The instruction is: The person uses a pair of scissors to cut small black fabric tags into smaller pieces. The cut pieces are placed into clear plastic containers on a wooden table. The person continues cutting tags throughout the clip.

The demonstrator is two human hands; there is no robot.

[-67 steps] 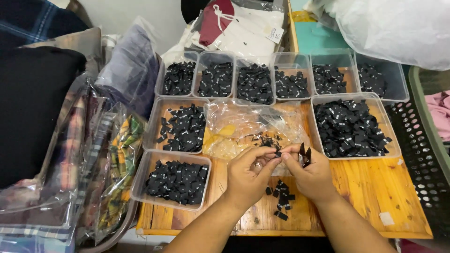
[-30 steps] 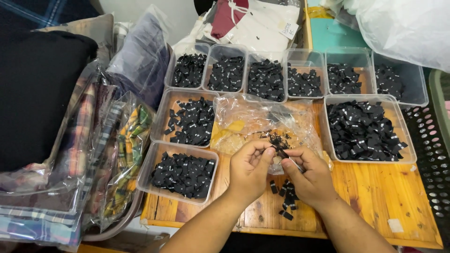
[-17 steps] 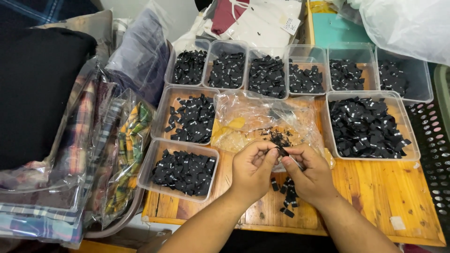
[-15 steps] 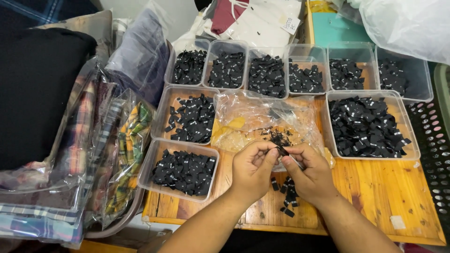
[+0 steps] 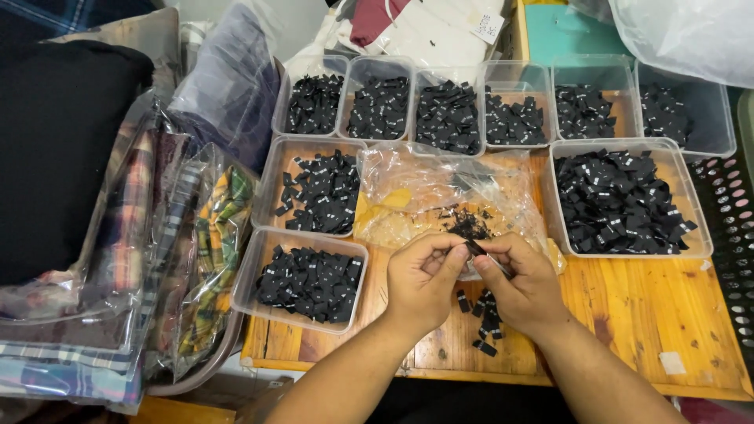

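Note:
My left hand (image 5: 420, 281) and my right hand (image 5: 525, 284) meet over the wooden table (image 5: 628, 306), both pinching one small black fabric label (image 5: 474, 247) between fingertips. Just below them lies a small heap of loose black labels (image 5: 483, 310) on the wood. Behind my hands is a crumpled clear plastic bag (image 5: 440, 196) with a few black scraps on it.
Clear plastic tubs full of black labels surround the bag: a large tub (image 5: 620, 200) at right, two tubs (image 5: 310, 275) at left, a row of several tubs (image 5: 448, 110) at the back. Bagged plaid garments (image 5: 157, 259) are stacked at left. A black perforated basket (image 5: 734, 220) stands at right.
My hands have stayed together over the same spot, working the small label between the fingertips. The view has shifted slightly; nothing else moved.

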